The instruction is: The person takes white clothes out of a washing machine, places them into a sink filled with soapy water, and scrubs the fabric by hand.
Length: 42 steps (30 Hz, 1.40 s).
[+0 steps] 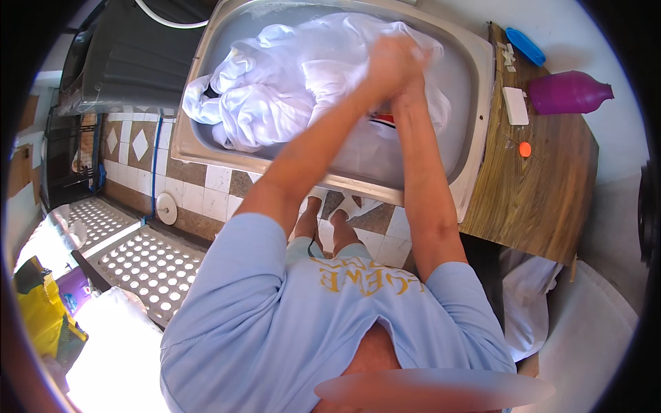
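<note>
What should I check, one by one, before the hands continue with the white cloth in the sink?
1. Both hands on the white cloth: ok; left hand and right hand are pressed together over it.
2. Cloth inside the steel sink: ok.
3. Water in the sink: ok, it looks cloudy.
4. Grip of each hand: cannot tell, blurred.
5. Purple bottle within reach: ok, lying on the wooden counter.
6. White soap bar: ok, beside the bottle.
</note>
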Motion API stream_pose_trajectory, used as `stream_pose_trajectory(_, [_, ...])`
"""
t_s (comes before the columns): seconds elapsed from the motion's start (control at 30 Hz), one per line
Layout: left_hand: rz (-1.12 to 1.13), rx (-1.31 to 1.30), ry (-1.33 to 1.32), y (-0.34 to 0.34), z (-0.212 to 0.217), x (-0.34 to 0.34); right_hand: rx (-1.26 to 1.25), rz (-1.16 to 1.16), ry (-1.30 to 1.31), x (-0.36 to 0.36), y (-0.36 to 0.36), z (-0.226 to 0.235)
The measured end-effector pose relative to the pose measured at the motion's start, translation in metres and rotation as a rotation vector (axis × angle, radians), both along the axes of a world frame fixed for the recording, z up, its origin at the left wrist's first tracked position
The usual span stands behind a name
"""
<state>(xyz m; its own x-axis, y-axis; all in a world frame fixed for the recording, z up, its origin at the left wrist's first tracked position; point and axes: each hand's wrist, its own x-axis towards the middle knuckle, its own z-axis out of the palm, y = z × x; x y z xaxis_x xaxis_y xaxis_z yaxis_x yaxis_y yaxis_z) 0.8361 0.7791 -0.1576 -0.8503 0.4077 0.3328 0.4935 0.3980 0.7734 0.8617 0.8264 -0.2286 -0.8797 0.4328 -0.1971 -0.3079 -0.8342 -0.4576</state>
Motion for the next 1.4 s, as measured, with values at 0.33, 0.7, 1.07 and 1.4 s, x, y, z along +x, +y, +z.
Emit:
stream_pose_trajectory(0.33, [-0.145,0.275,-0.024,-0.012,-0.024,-0.015,0.042,0.081,0.131,0.014,0.000,0.024])
stream_pose_trajectory(0.7, [0.160,0.008,0.259,-0.196,0.019,-0.084,1.810,0.266,-0.340,0.008,0.069,0.138])
stream_pose_trajectory(1.07, [-0.366,-0.335,-0.265,-0.069,0.006,-0.044,1.431,0.135,-0.635,0.060,0.040,0.102])
stream_pose_trajectory(1.4, [-0.341,0.873,-1.005,-0.160,0.040,0.009,1.423,0.395,-0.671,0.102,-0.004,0.108])
